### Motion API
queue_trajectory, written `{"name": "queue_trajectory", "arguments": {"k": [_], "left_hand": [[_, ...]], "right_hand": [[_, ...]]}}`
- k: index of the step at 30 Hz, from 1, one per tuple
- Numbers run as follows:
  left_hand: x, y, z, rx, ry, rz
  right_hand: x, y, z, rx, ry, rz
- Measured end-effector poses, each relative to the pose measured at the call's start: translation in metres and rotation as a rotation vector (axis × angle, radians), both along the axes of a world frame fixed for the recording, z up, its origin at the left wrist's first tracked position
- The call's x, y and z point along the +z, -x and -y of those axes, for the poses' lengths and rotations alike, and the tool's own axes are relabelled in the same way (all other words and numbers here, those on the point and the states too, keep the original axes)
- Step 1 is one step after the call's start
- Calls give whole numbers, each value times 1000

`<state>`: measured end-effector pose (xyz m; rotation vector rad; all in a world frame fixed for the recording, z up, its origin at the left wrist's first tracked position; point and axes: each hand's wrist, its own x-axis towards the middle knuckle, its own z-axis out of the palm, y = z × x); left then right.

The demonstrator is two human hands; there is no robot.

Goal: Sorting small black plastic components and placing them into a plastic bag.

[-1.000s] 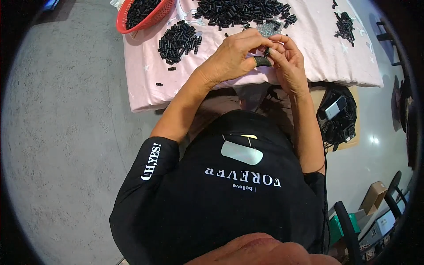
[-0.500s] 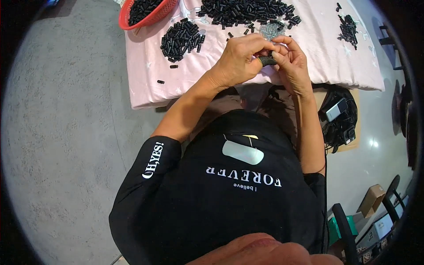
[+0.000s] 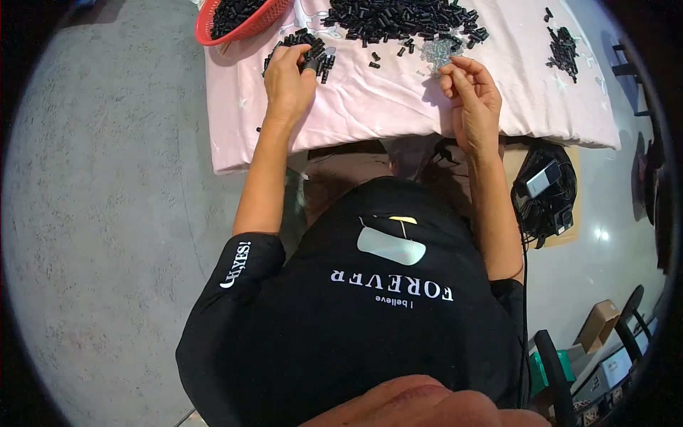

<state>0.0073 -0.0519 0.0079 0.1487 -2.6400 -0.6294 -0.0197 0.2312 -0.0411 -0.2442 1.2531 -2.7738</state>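
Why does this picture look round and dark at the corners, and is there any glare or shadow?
All in the head view: the wide fisheye lens leaves dark corners and bends straight edges toward the rim; a glare spot shines on the floor at right; a soft shadow falls on the pink cloth beside the right hand; the clear pieces are too small to make out singly.

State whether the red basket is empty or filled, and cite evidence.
Not empty: small black pieces are heaped inside the red basket. How full, I cannot tell: the picture's edge cuts it off.
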Motion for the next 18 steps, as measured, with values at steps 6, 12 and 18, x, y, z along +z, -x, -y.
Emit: {"name": "queue_trajectory", "arguments": {"k": [6, 12, 18], "left_hand": [[7, 1, -31, -137, -127, -45], [1, 14, -64, -330, -150, 17], [-4, 46, -78, -388, -4, -16]], "right_hand": [[2, 0, 12, -130, -103, 57], [9, 1, 20, -178, -31, -14], [2, 4, 19, -217, -80, -82]]}}
